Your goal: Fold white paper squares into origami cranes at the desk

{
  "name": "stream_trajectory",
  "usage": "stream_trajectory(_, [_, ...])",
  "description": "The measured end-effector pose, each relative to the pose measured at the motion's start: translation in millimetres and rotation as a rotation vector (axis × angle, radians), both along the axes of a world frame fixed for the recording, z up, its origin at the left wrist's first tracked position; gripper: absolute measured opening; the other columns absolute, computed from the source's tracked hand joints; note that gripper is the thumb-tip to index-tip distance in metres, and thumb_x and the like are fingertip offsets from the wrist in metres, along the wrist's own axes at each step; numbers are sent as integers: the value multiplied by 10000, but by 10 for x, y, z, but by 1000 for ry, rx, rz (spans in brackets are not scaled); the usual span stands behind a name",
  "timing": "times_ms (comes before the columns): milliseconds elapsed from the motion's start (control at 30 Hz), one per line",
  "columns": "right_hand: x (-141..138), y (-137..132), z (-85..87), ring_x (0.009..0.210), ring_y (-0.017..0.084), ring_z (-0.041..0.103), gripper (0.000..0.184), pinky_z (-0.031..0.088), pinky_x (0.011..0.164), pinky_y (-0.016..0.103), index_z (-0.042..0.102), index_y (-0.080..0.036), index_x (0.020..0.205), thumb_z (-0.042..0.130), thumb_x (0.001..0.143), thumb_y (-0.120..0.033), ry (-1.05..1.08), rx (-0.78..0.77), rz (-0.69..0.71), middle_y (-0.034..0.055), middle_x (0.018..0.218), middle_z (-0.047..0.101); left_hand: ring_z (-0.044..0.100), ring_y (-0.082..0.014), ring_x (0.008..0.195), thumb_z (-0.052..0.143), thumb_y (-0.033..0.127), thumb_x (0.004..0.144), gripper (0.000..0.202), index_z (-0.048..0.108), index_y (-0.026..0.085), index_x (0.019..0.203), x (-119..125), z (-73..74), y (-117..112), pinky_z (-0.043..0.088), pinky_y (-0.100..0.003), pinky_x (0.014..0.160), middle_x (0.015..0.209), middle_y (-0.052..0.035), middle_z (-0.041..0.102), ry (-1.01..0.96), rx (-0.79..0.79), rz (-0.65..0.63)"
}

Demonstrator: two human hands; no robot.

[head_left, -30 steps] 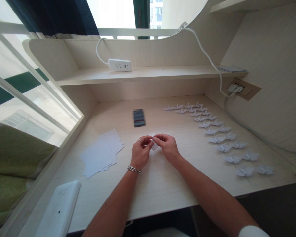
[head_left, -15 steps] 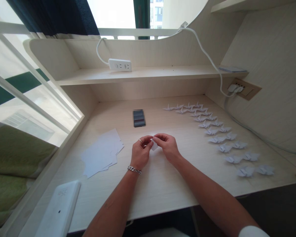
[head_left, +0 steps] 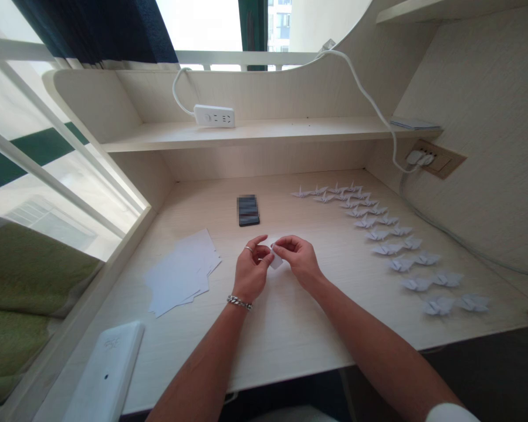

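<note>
Two hands together at lower centre: my left hand and right hand pinch a small folded white paper between them.

We face a pale wooden shelf at twelve o'clock, a bright window and dark curtain beyond it, and a white rail at nine o'clock.

- Left hand: thin silver-coloured ring on one finger
- Left wrist: silver-coloured chain-link bracelet
- Right arm: white sleeve ending above the bare forearm
</note>
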State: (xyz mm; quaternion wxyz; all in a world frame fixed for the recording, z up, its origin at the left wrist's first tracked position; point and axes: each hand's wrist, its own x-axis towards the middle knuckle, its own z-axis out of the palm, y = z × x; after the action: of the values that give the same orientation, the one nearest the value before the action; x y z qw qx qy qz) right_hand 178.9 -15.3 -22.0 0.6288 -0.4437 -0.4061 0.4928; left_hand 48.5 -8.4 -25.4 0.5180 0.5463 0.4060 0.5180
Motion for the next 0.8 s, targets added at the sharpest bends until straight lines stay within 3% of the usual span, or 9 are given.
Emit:
stream_trajectory(600, [55,22,-4,642,143,606,270,490,632,280,562,-189,702,800,605,-271,-31,76,9,-9,681,645,603,-122,706,680,168,720,363,574,163,1067,3,38,-26,486,-242,667,777,-7,629,43,7,-18])
stream_trajectory(800, [70,26,7,687,154,622,276,496,668,291,592,-185,809,780,625,-270,-72,56,34,3,724,652,610,-130,724,682,163,713,355,577,165,1052,-4,14,-22,490,-249,674,788,-16,638,58,-9,-34])
